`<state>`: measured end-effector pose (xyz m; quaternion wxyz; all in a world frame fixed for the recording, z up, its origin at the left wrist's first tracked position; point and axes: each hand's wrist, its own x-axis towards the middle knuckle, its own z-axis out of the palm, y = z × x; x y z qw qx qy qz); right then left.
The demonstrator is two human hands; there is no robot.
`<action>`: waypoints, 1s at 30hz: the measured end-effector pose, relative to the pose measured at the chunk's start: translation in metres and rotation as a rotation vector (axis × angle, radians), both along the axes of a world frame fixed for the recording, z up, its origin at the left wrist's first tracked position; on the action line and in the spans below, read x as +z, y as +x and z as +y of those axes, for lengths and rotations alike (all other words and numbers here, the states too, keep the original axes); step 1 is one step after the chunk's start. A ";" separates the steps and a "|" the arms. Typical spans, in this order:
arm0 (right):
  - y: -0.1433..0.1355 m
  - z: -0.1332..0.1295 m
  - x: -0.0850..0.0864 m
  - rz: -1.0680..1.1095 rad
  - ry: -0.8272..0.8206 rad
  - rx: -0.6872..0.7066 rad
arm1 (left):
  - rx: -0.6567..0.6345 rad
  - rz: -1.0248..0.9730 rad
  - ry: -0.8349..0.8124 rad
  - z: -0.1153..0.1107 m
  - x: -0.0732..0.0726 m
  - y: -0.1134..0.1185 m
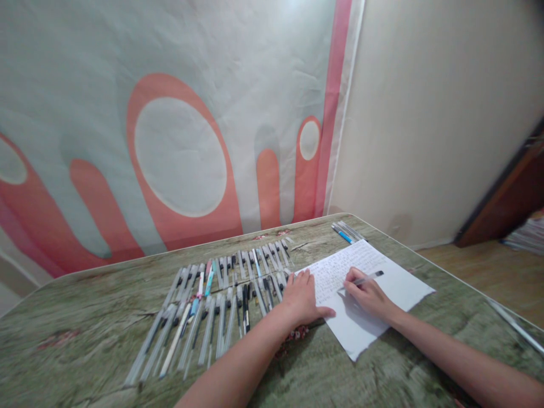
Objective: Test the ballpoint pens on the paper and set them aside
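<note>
A white sheet of paper (361,334) lies at an angle on the table, its upper part covered in handwriting. My right hand (365,294) is closed around a pen (369,278) with a clear barrel and dark end, its tip down at the written lines. Flat on the sheet's left edge rests my left hand (302,297), fingers stretched out and thumb spread to the side. Left of that hand, many pens (204,328) are laid out in two rows, mostly clear with dark caps. My left forearm hides part of the lower row.
The table (85,362) has a wood-look top. A small group of pens, one a blue pen (342,233), lies beyond the paper. A white rod-like object (516,326) lies near the right edge. A printed curtain (178,153) hangs behind the table, beside a plain wall (425,113).
</note>
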<state>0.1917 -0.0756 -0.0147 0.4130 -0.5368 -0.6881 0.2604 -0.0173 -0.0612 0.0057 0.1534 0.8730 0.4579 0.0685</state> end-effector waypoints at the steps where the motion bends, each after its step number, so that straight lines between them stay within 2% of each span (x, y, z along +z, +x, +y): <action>1: 0.000 0.000 0.000 0.000 -0.002 0.006 | 0.000 -0.001 -0.004 0.000 0.000 0.000; 13: 0.002 0.001 -0.001 0.012 -0.025 0.000 | -0.007 -0.013 0.010 0.001 -0.001 0.000; 18: 0.001 0.005 0.002 0.167 -0.124 -0.056 | -0.006 -0.011 0.013 0.000 -0.001 -0.001; 21: -0.005 0.010 0.008 0.283 -0.211 -0.015 | -0.003 -0.004 0.015 -0.003 -0.001 0.001; 25: -0.020 0.037 0.015 0.305 -0.228 0.034 | -0.028 0.018 -0.004 -0.009 0.000 0.005; 27: -0.032 0.059 0.017 0.349 -0.218 0.035 | -0.039 0.027 -0.005 -0.013 0.002 0.008; 30: -0.054 0.099 0.018 0.500 -0.296 0.068 | -0.054 0.041 -0.005 -0.021 0.005 0.012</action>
